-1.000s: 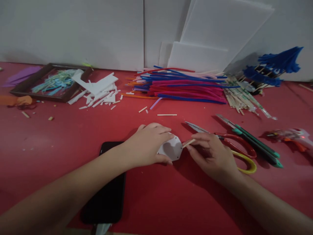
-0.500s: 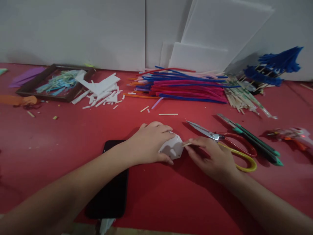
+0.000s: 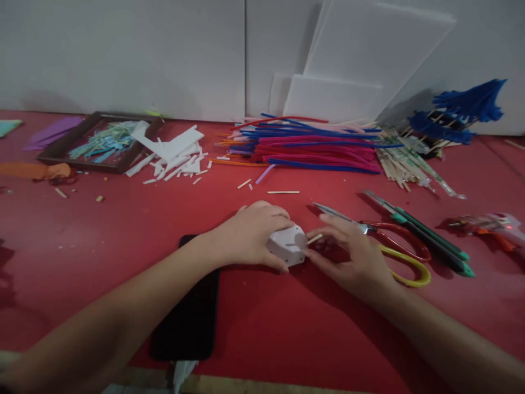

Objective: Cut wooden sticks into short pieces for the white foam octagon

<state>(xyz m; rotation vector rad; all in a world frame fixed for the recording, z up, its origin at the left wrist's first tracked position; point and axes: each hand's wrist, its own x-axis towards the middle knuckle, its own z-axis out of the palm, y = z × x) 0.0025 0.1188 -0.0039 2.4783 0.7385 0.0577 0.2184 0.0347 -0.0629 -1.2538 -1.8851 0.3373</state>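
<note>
My left hand (image 3: 260, 235) is closed around a small white many-sided piece (image 3: 292, 247) with small dark holes near its edge, pressing it against the red table. A short wooden stick (image 3: 315, 239) juts out at the right edge of the piece; whether its end sits in a hole I cannot tell. My right hand (image 3: 348, 251) is beside it with thumb and fingers parted around the stick, the thumb tip close to the piece. Scissors (image 3: 375, 232) with a red and a yellow handle lie just behind my right hand.
A black phone (image 3: 188, 317) lies under my left forearm. A green-black cutter knife (image 3: 426, 235) and a glue gun (image 3: 488, 223) lie to the right. Pipe cleaners (image 3: 315, 148), white scraps (image 3: 176, 153), a brown frame (image 3: 53, 156) and wooden sticks (image 3: 394, 164) line the back.
My right thumb and fingers have parted from their pinch on the wooden stick, which now tilts up at the piece's edge. The left hand keeps its hold.
</note>
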